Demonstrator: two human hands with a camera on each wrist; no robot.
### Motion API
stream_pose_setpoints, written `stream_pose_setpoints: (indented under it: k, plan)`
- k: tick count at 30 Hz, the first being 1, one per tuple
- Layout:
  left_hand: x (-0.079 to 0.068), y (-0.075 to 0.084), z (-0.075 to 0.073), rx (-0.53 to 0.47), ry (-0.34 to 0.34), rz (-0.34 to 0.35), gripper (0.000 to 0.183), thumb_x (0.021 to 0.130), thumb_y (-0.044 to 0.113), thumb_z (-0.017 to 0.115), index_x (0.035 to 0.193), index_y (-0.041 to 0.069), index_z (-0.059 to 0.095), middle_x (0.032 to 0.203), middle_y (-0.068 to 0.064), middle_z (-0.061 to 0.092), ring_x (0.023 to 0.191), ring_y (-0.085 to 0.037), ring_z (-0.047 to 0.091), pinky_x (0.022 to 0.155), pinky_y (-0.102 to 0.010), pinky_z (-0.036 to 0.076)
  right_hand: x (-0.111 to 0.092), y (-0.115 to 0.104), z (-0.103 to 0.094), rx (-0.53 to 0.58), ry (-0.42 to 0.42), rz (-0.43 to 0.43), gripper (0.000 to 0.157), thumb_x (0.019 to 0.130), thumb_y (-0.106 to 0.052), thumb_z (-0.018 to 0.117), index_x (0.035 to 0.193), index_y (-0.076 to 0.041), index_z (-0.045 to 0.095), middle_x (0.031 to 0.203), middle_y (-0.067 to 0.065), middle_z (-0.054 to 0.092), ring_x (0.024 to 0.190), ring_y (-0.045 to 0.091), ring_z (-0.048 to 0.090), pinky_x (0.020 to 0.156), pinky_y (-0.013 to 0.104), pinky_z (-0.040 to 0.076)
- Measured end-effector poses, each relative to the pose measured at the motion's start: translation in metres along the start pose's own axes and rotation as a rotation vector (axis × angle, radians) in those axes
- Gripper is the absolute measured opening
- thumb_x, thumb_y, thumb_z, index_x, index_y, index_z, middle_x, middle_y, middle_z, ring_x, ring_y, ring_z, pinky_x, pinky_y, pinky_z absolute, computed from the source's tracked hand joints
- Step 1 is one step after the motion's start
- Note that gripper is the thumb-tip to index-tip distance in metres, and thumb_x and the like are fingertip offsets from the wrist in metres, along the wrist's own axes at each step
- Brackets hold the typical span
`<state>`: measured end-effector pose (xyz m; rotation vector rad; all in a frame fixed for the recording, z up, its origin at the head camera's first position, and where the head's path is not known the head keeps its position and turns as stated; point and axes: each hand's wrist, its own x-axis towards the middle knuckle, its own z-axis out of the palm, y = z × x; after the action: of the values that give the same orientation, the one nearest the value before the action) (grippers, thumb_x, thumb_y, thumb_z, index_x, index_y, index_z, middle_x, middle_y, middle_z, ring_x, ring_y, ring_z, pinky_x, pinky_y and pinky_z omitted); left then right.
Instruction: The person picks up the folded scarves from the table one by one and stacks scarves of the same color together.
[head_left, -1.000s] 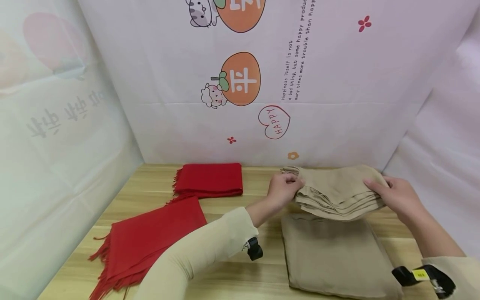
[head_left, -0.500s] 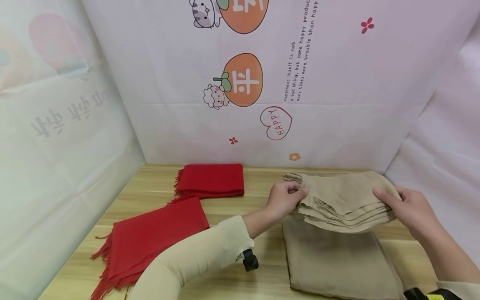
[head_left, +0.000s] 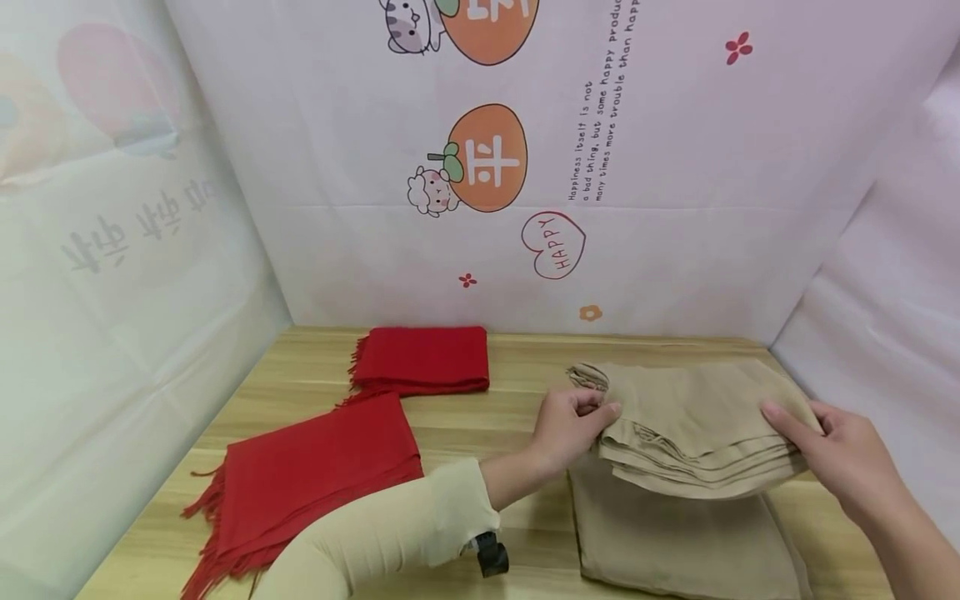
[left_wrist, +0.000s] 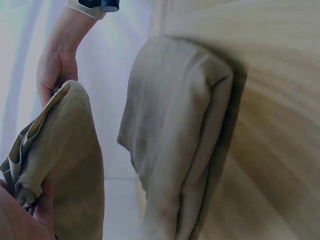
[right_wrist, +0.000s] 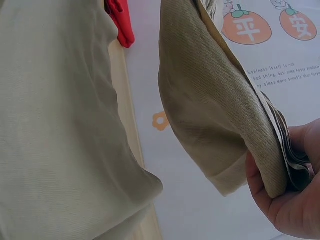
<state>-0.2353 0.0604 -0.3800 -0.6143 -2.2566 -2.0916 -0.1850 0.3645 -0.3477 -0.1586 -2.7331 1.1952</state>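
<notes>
A folded beige cloth (head_left: 697,408) in several layers is held up between both hands, above a larger folded beige cloth (head_left: 675,533) lying on the table. My left hand (head_left: 572,427) pinches its left end, thumb on top. At the right end my right hand (head_left: 851,454) grips it with the thumb over the layers. The left wrist view shows the held cloth (left_wrist: 75,160) apart from the lower beige cloth (left_wrist: 170,110). In the right wrist view, my right hand's fingers (right_wrist: 257,185) curl under the held cloth (right_wrist: 215,100).
Two folded red scarves with fringes lie on the left of the wooden table (head_left: 465,433): one red scarf (head_left: 423,358) at the back, another red scarf (head_left: 315,475) nearer, partly behind the left sleeve (head_left: 390,521). A printed white sheet (head_left: 360,250) stands behind the table.
Both hands have brought the held beige cloth nearer to me and slightly right, so it covers more of the lower cloth in view. The red scarves have stayed put.
</notes>
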Motion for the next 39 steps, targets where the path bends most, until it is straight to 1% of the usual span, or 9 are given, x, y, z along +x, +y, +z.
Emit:
stream_pose_setpoints:
  k: [5,11,16,21,25,29,33,37,39]
  plan:
    - [-0.010,-0.005,0.001,0.002,-0.005,0.032,0.021,0.091,0.018,0.070,0.075,0.005,0.066,0.057,0.009,0.049,0.052,-0.002,0.041,0.055,-0.017,0.040,-0.008,0.004,0.004,0.001,0.018,0.007,0.057,0.096,-0.040,0.060,0.116,0.014,0.059,0.078,-0.003,0.068,0.076,-0.008,0.050,0.059,0.013,0.037]
    - [-0.019,-0.011,0.000,-0.009,-0.045,0.051,0.028,0.092,0.016,0.068,0.068,0.005,0.060,0.052,0.007,0.041,0.046,-0.003,0.036,0.046,-0.018,0.032,-0.016,0.012,0.010,0.013,0.030,0.005,0.045,0.096,-0.036,0.061,0.101,0.008,0.065,0.075,-0.002,0.067,0.073,-0.001,0.053,0.059,0.015,0.039]
    - [-0.027,-0.012,0.001,-0.011,-0.060,0.021,0.028,0.092,0.016,0.068,0.068,0.003,0.061,0.053,0.008,0.043,0.046,-0.002,0.037,0.047,-0.018,0.033,-0.023,0.016,0.013,-0.011,0.035,0.017,0.046,0.096,-0.036,0.061,0.102,0.009,0.064,0.076,-0.004,0.065,0.071,0.001,0.052,0.059,0.016,0.039]
    - [-0.032,-0.013,0.002,-0.025,-0.061,-0.004,0.028,0.092,0.015,0.068,0.069,0.002,0.060,0.053,0.008,0.041,0.047,-0.003,0.036,0.048,-0.018,0.033,-0.029,0.018,0.018,-0.001,0.036,0.018,0.041,0.097,-0.035,0.061,0.097,0.005,0.067,0.075,-0.004,0.066,0.070,0.002,0.052,0.058,0.017,0.041]
    - [-0.034,-0.018,0.003,-0.038,-0.062,-0.021,0.029,0.091,0.013,0.068,0.067,0.001,0.058,0.053,0.007,0.039,0.048,-0.003,0.034,0.048,-0.018,0.030,-0.032,0.020,0.021,0.004,0.035,0.025,0.040,0.097,-0.035,0.060,0.095,0.005,0.066,0.074,-0.003,0.064,0.069,0.004,0.052,0.058,0.020,0.041]
    - [-0.036,-0.024,0.005,-0.033,-0.054,-0.029,0.025,0.090,0.011,0.069,0.069,0.000,0.062,0.054,0.010,0.041,0.050,0.000,0.036,0.049,-0.017,0.032,-0.035,0.023,0.024,-0.008,0.032,0.049,0.041,0.097,-0.036,0.060,0.092,0.004,0.066,0.074,-0.001,0.062,0.068,0.006,0.049,0.057,0.021,0.040]
    - [-0.038,-0.029,0.006,-0.037,-0.054,-0.024,0.022,0.089,0.009,0.069,0.070,-0.002,0.065,0.053,0.011,0.042,0.050,0.001,0.037,0.052,-0.015,0.034,-0.036,0.026,0.025,-0.023,0.004,0.082,0.047,0.098,-0.039,0.058,0.102,0.007,0.065,0.080,-0.001,0.064,0.071,0.002,0.050,0.058,0.018,0.041]
    - [-0.041,-0.033,0.006,-0.053,-0.062,-0.020,0.021,0.089,0.007,0.068,0.071,-0.003,0.066,0.051,0.011,0.040,0.047,0.001,0.034,0.048,-0.016,0.031,-0.035,0.028,0.025,-0.031,-0.014,0.089,0.051,0.098,-0.040,0.057,0.109,0.009,0.063,0.085,0.000,0.066,0.073,-0.002,0.052,0.058,0.017,0.042]
    - [-0.042,-0.034,0.006,-0.056,-0.064,-0.024,0.021,0.089,0.007,0.068,0.071,-0.004,0.066,0.051,0.010,0.038,0.046,0.001,0.032,0.045,-0.016,0.029,-0.035,0.028,0.025,-0.039,-0.025,0.097,0.051,0.098,-0.041,0.056,0.109,0.009,0.063,0.086,0.001,0.066,0.073,-0.002,0.052,0.058,0.017,0.042]
